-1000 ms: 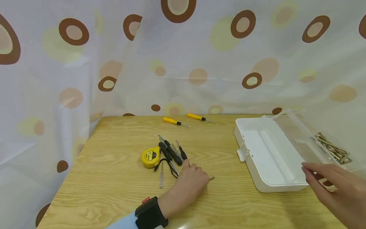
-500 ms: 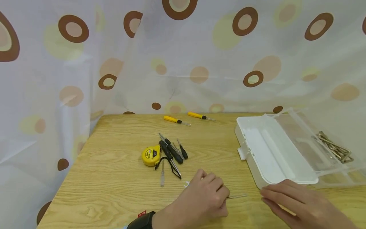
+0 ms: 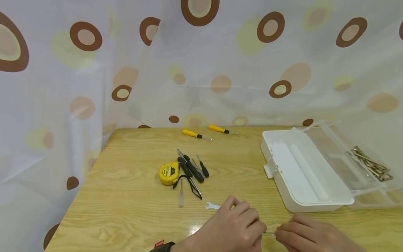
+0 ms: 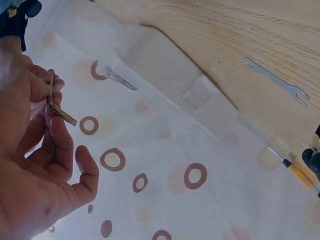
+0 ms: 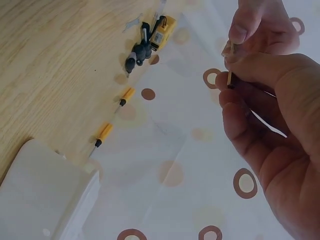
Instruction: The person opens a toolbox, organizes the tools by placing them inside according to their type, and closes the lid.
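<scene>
A brass-coloured, L-shaped Allen key [image 4: 64, 114] is held between both hands near the front of the table. My left hand [image 3: 233, 225] grips it, its bent end sticking out past the fingers in the left wrist view. From the other side my right hand [image 3: 311, 233] pinches it between thumb and fingers. In the head view only a short piece of the shaft shows in the gap between the hands. A small silver open-end spanner [image 3: 212, 205] lies on the table just beyond my left hand, partly hidden by it.
At the right stands an opened white box [image 3: 299, 168], its clear lid holding several Allen keys [image 3: 371, 164]. A yellow tape measure [image 3: 168, 174] lies beside several black-handled screwdrivers [image 3: 192, 169] and a clear-handled one [image 3: 181, 199]. Two yellow screwdrivers [image 3: 192, 133] lie near the patterned curtain [image 3: 201, 70].
My left hand has lifted the Allen key from beside the tools and carried it right and nearer. My right hand has come left from the box lid and now pinches the key too.
</scene>
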Demonstrator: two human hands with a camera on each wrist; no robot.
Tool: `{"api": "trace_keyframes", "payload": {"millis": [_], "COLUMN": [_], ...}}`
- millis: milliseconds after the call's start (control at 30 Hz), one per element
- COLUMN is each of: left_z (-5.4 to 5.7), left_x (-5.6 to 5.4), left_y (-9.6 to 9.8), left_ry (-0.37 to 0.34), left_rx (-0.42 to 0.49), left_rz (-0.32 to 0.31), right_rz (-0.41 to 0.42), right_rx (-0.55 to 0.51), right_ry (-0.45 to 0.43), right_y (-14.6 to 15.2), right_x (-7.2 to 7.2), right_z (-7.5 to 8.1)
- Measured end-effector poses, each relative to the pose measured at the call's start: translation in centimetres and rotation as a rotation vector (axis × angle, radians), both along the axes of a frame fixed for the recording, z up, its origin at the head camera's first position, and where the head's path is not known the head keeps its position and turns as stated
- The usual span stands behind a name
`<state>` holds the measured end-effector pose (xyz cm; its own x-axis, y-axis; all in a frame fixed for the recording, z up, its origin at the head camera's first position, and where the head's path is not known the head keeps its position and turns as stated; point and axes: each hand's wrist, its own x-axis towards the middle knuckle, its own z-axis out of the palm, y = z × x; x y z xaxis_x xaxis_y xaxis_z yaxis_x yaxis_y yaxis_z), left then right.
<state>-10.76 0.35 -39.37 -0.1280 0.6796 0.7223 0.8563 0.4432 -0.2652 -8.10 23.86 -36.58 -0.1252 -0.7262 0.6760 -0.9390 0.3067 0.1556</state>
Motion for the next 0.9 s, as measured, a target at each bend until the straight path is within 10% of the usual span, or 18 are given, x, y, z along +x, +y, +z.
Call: {"api": "trace_keyframes", "payload": {"millis": [667,900], "left_z": [0.3,-0.1], "left_x": [0.2,1.1], "left_y": [-0.2,-2.0], "left_ry": [-0.008,-0.105], "left_rx": [0.011,-0.031], "left_rz": [0.031,0.148], "right_rz": [-0.089,-0.022], "right_rx": [0.026,-0.019], "right_ry": [-0.096,-0.068], "right_y": [0.1,0.7], "right_x": [0.8,0.0], "right_z": [-0.2,-0.1]}}
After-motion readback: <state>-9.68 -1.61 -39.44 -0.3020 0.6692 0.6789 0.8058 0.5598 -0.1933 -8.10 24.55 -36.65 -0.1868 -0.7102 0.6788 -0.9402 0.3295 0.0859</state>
